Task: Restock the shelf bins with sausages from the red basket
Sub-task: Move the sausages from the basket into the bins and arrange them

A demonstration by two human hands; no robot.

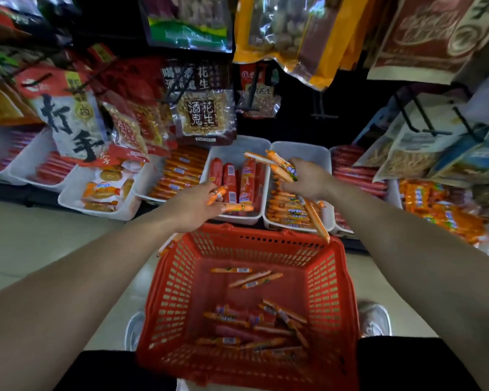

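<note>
The red basket (333, 280) sits on the floor between my feet, with several thin orange sausages (254, 320) loose on its bottom. My left hand (195, 206) hovers over the basket's far rim, shut on a few thin orange sausages (232, 207). My right hand (308, 177) is over a white shelf bin (302, 150), gripping a bunch of orange sausages (283, 165). That bin holds several of the same sausages (291, 213). One orange sausage (318, 221) slants over the bin's front edge.
A white bin (237, 218) with fat red sausages (229, 179) stands left of that one; further bins of orange sausages (178, 173) and snack packs (105, 190) run leftward. Bags of peanuts (203, 114) hang on hooks above. My white shoes (374, 317) flank the basket.
</note>
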